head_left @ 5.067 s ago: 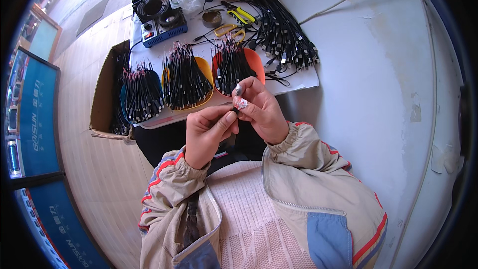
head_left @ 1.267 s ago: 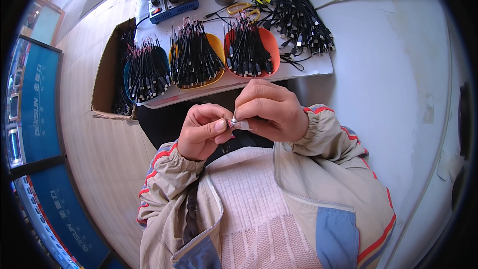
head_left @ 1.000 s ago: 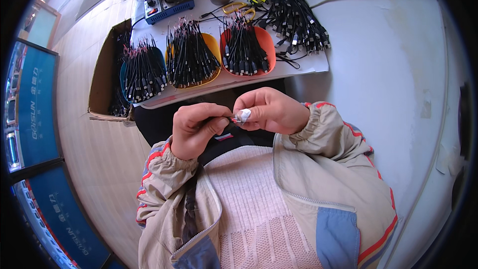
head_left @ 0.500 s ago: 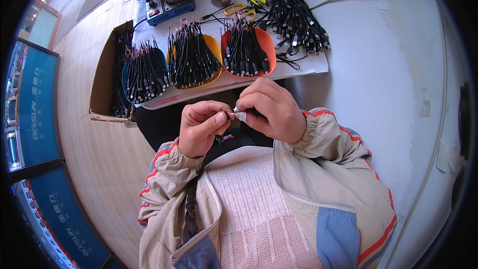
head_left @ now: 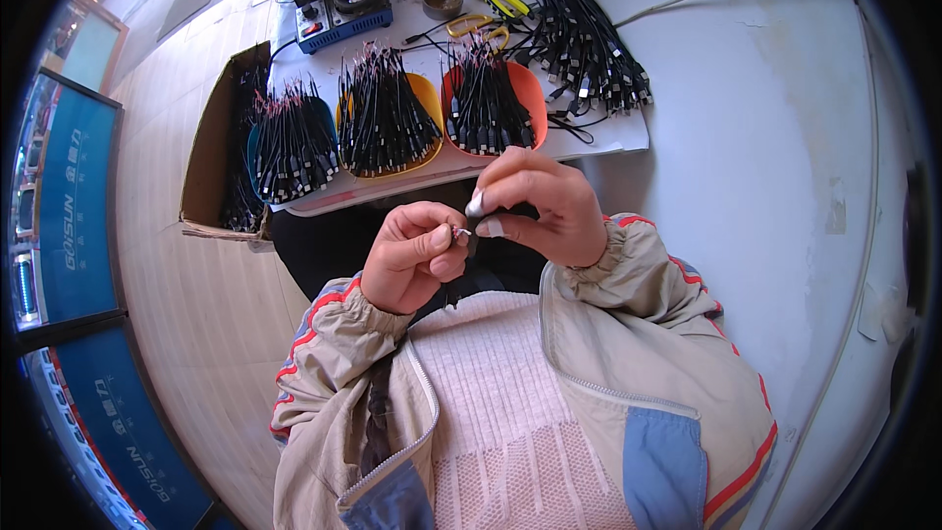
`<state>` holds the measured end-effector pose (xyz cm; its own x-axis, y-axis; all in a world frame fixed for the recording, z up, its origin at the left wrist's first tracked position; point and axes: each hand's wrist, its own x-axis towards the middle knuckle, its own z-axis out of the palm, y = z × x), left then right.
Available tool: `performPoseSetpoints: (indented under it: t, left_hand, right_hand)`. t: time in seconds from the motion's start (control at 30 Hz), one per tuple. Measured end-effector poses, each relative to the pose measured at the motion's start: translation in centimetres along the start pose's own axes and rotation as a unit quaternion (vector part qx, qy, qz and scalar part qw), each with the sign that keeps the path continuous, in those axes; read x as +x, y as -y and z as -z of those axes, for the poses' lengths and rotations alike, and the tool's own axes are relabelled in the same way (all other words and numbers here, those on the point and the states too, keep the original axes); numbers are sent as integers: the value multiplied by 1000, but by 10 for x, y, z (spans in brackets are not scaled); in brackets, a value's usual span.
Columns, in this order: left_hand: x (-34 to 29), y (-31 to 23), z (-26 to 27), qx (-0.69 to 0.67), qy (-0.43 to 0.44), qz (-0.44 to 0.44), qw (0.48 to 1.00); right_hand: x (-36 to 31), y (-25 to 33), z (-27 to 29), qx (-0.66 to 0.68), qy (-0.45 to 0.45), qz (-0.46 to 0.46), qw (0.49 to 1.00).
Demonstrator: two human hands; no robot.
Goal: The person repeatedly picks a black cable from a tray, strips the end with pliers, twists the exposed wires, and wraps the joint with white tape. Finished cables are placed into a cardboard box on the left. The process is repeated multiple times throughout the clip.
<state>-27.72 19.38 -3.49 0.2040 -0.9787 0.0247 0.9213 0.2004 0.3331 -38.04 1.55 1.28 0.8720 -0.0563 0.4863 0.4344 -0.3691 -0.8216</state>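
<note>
In front of my chest, my left hand [head_left: 417, 247] pinches a thin black cable. Its stripped wire ends [head_left: 463, 233] poke out past the thumb and forefinger, reddish and pale. Most of that cable is hidden by the fingers. Just to the right is my right hand [head_left: 546, 208], thumb and forefinger parted beside the wire ends, with nothing visible between them. White wrapping covers the tips of that thumb and forefinger. Beyond my hands stand a blue bin [head_left: 254, 159], a yellow bin [head_left: 428, 98] and an orange-red bin [head_left: 531, 98], each filled with black USB cables.
A cardboard box [head_left: 208, 157] with more cables stands left of the bins. Farther back on the table [head_left: 613, 132] are a blue-and-black machine [head_left: 339, 25], a small round tin [head_left: 443, 3], yellow-handled scissors [head_left: 469, 26], pliers [head_left: 505, 0] and a large cable bundle [head_left: 579, 49]. A wall [head_left: 746, 137] borders the right.
My right thumb and forefinger, pinched at the wire ends before, have come apart and drawn slightly away. The left hand has shifted a little to the right, still gripping the cable.
</note>
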Motion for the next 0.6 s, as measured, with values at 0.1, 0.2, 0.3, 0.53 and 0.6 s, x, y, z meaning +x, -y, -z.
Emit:
performPoseSetpoints:
  t: [0.1,0.2,0.3,0.53,0.6]
  left_hand:
    - [0,3,-1,-16,-1,21,1000]
    - [2,4,-4,-33,8,33,999]
    - [3,3,-8,13,-9,8,1000]
    - [-4,-10,-18,309,-76,-123,940]
    - [-6,-13,-20,376,-97,-130,912]
  right_hand:
    - [4,-2,1,-41,8,92,995]
    - [4,1,-1,-53,5,106,993]
    - [-3,5,-10,60,-22,17,998]
    - [-12,-6,-16,207,-29,-89,974]
    - [-10,-8,-9,156,-12,-68,985]
